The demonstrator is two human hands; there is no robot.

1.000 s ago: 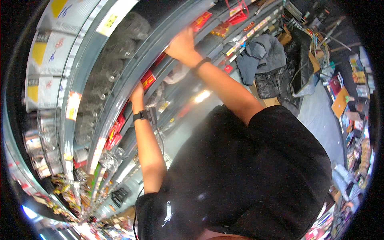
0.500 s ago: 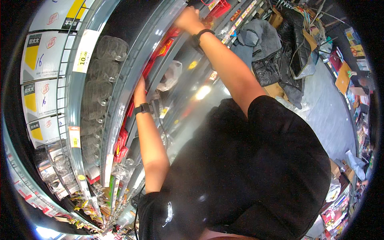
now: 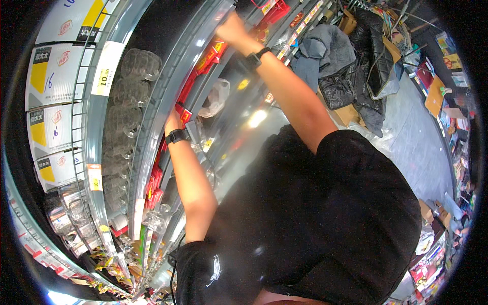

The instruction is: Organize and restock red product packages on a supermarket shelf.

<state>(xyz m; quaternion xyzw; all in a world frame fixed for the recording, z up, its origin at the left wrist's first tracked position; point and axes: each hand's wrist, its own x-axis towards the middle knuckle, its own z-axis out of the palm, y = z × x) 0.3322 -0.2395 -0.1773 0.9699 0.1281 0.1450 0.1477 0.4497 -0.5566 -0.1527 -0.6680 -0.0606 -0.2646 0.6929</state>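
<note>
A row of red packages (image 3: 203, 63) with yellow marks lies on a lower shelf, partly covered by the shelf above. My right hand (image 3: 232, 31) reaches in at the upper end of this row, its fingers mostly out of sight at the shelf edge. Farther down the row, my left hand (image 3: 173, 121) is tucked in beside the packages. The grey shelf edge hides its fingers. Whether either hand holds a package I cannot make out. Both wrists wear dark bands.
Clear glass mugs (image 3: 136, 94) line the shelf above, beside white and yellow boxes (image 3: 56, 76) behind wire. A crumpled clear plastic bag (image 3: 215, 97) lies near the lower shelf. Dark jackets (image 3: 356, 56) and cardboard pieces (image 3: 346, 115) are heaped on the floor to the right.
My right hand has shifted slightly left and down along the shelf edge. My left hand has moved a little left and down, and more of the red packages show between them.
</note>
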